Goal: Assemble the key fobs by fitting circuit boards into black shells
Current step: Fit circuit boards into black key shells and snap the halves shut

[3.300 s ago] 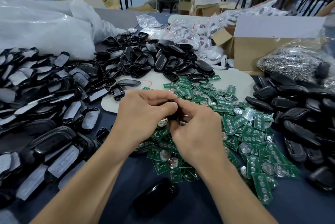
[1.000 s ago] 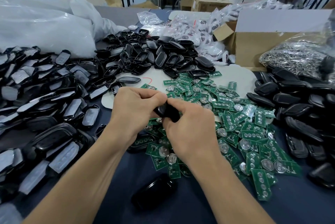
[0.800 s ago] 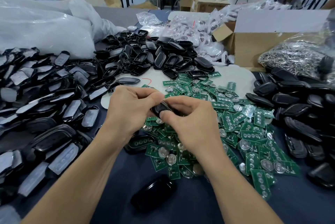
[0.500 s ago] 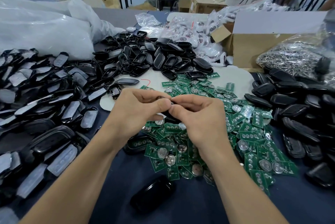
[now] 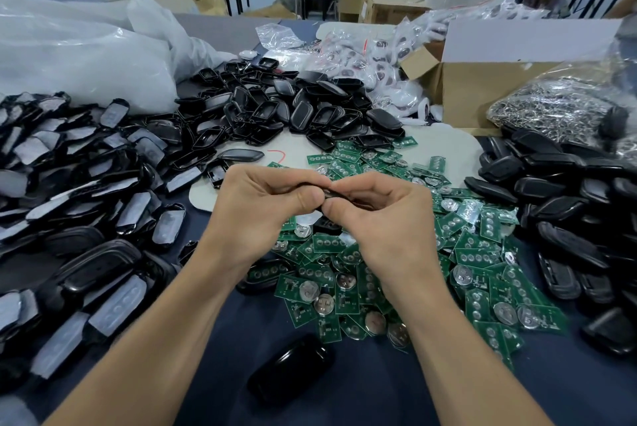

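Note:
My left hand [image 5: 262,208] and my right hand [image 5: 382,218] meet above the middle of the table, and both pinch one black key fob shell [image 5: 332,192] between thumbs and fingers. Most of that shell is hidden by the fingers; whether a board sits inside it cannot be seen. Below and to the right of the hands spreads a heap of green circuit boards [image 5: 475,253] with coin cells. Another black shell [image 5: 291,368] lies alone on the dark blue cloth near me.
Open black shells [image 5: 275,112] are piled at the back centre, shells with grey pads [image 5: 86,184] on the left, closed black shells [image 5: 558,191] on the right. A cardboard box [image 5: 482,81], a bag of metal rings [image 5: 558,108] and white plastic bags [image 5: 79,56] stand behind.
Both hands have kept their hold on the shell and turned it between the fingers; it is now more hidden, with thumbs pressed together over it. The piles have not moved.

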